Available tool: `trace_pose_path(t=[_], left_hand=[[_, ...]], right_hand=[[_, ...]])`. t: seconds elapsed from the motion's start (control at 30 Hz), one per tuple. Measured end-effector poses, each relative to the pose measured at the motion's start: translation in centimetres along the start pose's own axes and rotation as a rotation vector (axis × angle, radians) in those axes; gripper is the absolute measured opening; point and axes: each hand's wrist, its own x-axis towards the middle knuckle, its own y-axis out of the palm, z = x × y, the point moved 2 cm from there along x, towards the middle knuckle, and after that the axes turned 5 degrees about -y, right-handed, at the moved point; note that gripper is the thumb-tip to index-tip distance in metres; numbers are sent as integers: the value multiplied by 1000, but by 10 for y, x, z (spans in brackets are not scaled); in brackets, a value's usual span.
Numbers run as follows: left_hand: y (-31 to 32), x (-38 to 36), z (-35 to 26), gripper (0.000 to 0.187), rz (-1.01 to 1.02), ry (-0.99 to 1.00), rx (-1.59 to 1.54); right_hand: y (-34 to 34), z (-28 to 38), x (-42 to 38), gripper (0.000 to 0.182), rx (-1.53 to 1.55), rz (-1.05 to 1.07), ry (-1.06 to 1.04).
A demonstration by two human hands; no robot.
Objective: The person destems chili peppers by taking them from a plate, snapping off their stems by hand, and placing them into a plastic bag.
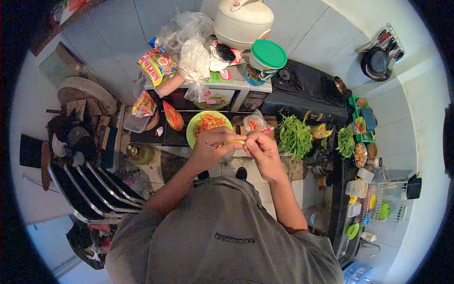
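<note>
Fingers closed, my left hand (213,146) pinches a slim yellow-green chili (235,142) in front of my chest. My right hand (265,152) meets it there, thumb and fingertips closed at the chili's other end. A pink handle (268,130) shows just past my right fingers; what it belongs to is hidden. Behind my left hand sits a light green plate (191,128) heaped with red and orange chilies (210,122). A clear plastic bag (254,119) with some red pieces lies behind my right hand.
Leafy green vegetables (295,136) lie right of my hands. At the back, a microwave (241,97) carries noodle packets (157,66), plastic bags, a green-lidded tub (268,54) and a rice cooker (243,21). A black stove (307,87) stands beside it. Stacked chairs (94,194) are at left.
</note>
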Motion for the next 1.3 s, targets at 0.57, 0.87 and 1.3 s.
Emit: trace_pose_path(t=[0.57, 0.87, 1.3], left_hand=[[1, -7, -1, 20, -76, 118, 123], [6, -18, 5, 25, -114, -36, 28], [5, -23, -7, 24, -93, 24, -52]], right_hand=[[7, 35, -1, 21, -556, 109, -120], [11, 10, -15, 25, -263, -20, -20], [11, 28, -16, 23, -471, 23, -120]])
